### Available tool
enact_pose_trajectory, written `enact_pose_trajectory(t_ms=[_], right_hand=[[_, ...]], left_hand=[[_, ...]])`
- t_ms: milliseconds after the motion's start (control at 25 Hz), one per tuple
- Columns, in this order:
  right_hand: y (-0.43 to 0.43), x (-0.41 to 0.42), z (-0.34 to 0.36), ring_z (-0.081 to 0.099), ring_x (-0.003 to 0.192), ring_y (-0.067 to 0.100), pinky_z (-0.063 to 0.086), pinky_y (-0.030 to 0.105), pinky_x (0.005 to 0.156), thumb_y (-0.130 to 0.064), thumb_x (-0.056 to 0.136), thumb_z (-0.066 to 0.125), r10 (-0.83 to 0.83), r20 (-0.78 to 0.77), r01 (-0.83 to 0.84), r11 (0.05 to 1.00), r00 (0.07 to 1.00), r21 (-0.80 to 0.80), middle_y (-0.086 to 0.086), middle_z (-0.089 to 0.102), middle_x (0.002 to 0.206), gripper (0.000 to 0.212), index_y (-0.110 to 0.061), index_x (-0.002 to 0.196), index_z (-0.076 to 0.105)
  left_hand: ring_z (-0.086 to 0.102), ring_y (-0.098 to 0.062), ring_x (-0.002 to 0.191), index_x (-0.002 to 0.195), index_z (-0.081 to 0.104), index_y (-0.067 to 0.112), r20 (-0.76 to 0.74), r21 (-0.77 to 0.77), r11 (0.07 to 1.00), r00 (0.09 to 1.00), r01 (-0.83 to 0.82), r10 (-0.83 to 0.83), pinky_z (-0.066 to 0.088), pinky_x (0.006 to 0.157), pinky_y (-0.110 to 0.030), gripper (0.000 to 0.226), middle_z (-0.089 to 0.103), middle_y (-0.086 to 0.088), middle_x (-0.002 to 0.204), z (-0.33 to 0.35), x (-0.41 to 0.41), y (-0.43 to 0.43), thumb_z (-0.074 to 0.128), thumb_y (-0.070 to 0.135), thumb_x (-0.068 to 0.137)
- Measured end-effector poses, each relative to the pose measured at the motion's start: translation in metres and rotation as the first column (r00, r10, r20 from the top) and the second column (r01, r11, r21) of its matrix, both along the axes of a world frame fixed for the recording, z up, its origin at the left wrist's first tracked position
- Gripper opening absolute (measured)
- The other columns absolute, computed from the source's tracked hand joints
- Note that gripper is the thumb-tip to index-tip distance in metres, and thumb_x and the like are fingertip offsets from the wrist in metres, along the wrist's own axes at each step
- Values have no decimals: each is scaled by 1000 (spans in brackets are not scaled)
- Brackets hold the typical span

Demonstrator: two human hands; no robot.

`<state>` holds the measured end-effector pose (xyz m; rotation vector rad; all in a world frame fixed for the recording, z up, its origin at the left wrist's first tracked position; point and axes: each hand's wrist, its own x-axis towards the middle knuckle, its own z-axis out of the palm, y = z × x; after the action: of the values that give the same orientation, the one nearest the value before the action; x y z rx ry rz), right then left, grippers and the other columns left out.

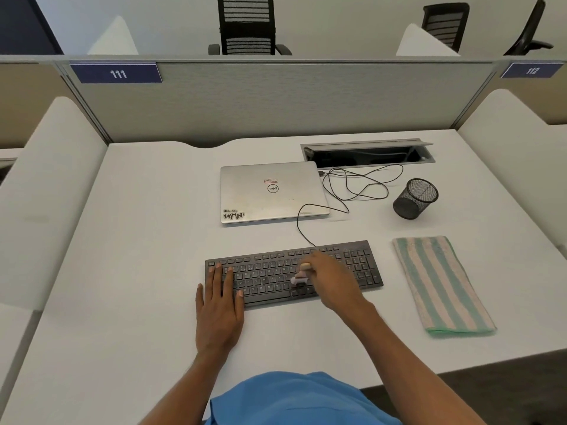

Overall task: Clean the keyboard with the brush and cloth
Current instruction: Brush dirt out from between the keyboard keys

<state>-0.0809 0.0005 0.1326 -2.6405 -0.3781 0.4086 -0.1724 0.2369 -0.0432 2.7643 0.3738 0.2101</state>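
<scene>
We have the keyboard (267, 273) lying near the front middle of the desk (138, 240), a little askew, with its right end farther from us. A broad stretch of desk opens to its left, and a narrower strip runs between its front edge and the desk's near edge.

The left hand (219, 305) lies flat on the keyboard's left end, fingers straight and close together, with the palm on the desk just in front. The right hand (333, 280) hangs over the keys right of centre, its fingers curled round the brush (302, 274).

That right hand is blurred. Of the brush we see only a pale wooden end and a pale head below it. Whether the head touches the keys, we cannot tell. The hand hides the keys beneath it, and the key markings are too small to read. Both forearms run out of the bottom of the view past a blue shirt (300, 397).

The striped cloth (441, 286) lies folded just beside the keyboard's right end, apart from it, its near end close to the desk's front edge. Behind the keyboard sits a closed laptop (271, 191). A thin cable (346, 191) leaves the keyboard's back edge and loops past the laptop's right side. A black mesh cup (415, 198) stands behind the cloth. An open hatch (368, 153) is set into the desk beyond the laptop. A grey partition (260, 99) closes off the back edge.
</scene>
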Motion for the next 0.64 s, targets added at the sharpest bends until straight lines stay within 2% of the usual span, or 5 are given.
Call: enact_pose_trajectory(t_ms=[160, 280, 400, 560, 640], right_hand=[[-24, 8, 6, 54, 58, -23, 36, 0, 47, -6, 101, 47, -108, -28, 107, 994, 994, -23, 5, 64, 88, 21, -1, 100, 68], [-29, 14, 4, 63, 80, -1, 40, 11, 55, -15, 99, 49, -211, 22, 211, 977, 977, -26, -6, 60, 92, 19, -25, 101, 66], [-7, 15, -8, 61, 86, 6, 49, 18, 68, -20, 98, 51, -72, 14, 73, 995, 997, -62, -11, 60, 101, 19, -29, 104, 66], [18, 11, -3, 63, 76, 9, 48, 7, 54, 4, 100, 43, 68, -8, -68, 997, 998, 43, -3, 59, 87, 25, -14, 87, 55], [12, 14, -1, 61, 67, -6, 43, 3, 50, 5, 100, 43, 33, -19, -33, 999, 999, -8, -4, 60, 84, 22, -10, 92, 58]], left_hand=[[9, -20, 163, 164, 34, 16, -1, -2, 1000, 1000, -3, 3, 16, 130, -53, 63, 21, -4, 175, 0, 0, 1, 27, 42, 106], [9, -20, 163, 164, 34, 16, -1, -4, 1000, 1000, -5, 5, 16, 130, -53, 64, 21, -4, 175, 0, 0, 1, 27, 42, 106], [8, -19, 163, 164, 34, 15, -5, 4, 1000, 1000, -5, 5, 15, 130, -53, 64, 20, -4, 175, 0, 0, 0, 26, 42, 106], [3, -17, 163, 165, 31, 16, -12, 8, 1000, 1000, 1, -1, 14, 131, -52, 64, 18, -3, 175, 0, -1, 0, 25, 42, 107], [4, -17, 163, 165, 31, 17, -12, 4, 1000, 1000, 1, -1, 14, 131, -52, 64, 18, -3, 176, 0, -1, 1, 26, 42, 107]])
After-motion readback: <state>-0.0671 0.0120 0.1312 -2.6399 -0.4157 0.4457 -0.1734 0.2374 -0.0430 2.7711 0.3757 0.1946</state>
